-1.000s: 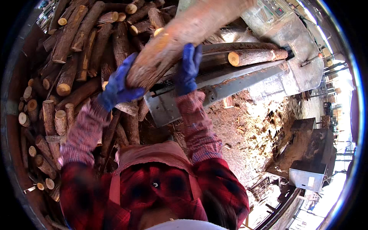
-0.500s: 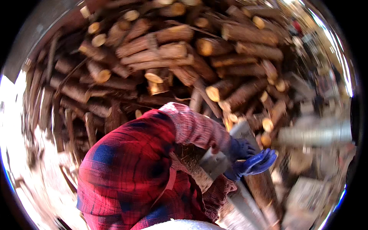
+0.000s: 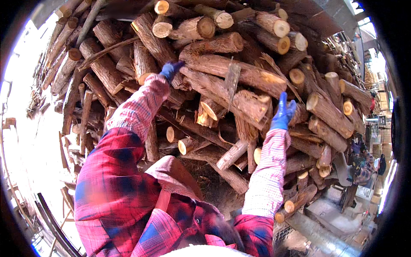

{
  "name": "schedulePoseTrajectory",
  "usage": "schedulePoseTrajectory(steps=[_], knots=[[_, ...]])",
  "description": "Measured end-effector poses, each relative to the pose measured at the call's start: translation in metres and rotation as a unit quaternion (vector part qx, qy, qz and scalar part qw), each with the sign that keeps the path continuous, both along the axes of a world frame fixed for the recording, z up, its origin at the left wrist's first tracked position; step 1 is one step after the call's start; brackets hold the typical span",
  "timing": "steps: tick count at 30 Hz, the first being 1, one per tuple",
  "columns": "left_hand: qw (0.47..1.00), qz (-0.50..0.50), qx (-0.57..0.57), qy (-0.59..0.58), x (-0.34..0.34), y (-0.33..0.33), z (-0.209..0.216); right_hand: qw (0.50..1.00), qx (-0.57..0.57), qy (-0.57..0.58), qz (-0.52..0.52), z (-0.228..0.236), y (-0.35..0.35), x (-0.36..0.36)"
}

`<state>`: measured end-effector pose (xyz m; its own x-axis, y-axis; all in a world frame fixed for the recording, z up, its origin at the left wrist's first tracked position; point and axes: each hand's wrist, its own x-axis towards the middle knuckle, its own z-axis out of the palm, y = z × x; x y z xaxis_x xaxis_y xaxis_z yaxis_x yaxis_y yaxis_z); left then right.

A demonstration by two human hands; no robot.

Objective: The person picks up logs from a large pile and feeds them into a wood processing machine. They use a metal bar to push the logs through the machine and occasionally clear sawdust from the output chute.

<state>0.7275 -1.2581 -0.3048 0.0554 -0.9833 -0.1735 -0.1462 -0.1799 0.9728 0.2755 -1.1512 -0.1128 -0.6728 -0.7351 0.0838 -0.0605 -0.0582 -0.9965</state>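
Observation:
Both my hands wear blue gloves and reach out over a heap of cut logs. My left hand (image 3: 172, 71) is at the left ends of two long reddish-brown logs, its fingers stretched toward them and partly hard to make out. These are an upper log (image 3: 244, 73) and a lower split log (image 3: 222, 95), lying side by side and sloping down to the right. My right hand (image 3: 283, 113) is beside their right ends, thumb and fingers apart, with nothing in it. A flat strip of wood (image 3: 232, 79) crosses both logs.
More logs surround these, including a short log (image 3: 209, 109) underneath and a thick log (image 3: 329, 113) on the right. A grey metal beam (image 3: 321, 233) lies at the lower right. Bright ground (image 3: 43, 171) shows at the left.
My view has swung. Both hands were close together at the right, beside a metal beam and a log; now they are spread apart over the pile, left hand far to the left.

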Motion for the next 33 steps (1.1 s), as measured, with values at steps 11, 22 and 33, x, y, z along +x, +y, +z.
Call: schedulePoseTrajectory(steps=[11, 22, 33], knots=[[0.983, -0.097, -0.112, 0.108, 0.039, -0.072, -0.02, 0.979, -0.008, -0.113, 0.17, -0.041, -0.087, -0.032], [0.947, -0.302, -0.058, 0.092, -0.101, 0.143, 0.252, 0.838, -0.334, -0.431, 0.036, 0.018, 0.098, -0.008], [0.661, -0.739, -0.057, 0.116, -0.335, 0.339, 0.245, 0.817, -0.426, 0.058, -0.384, 0.037, 0.537, -0.143]])
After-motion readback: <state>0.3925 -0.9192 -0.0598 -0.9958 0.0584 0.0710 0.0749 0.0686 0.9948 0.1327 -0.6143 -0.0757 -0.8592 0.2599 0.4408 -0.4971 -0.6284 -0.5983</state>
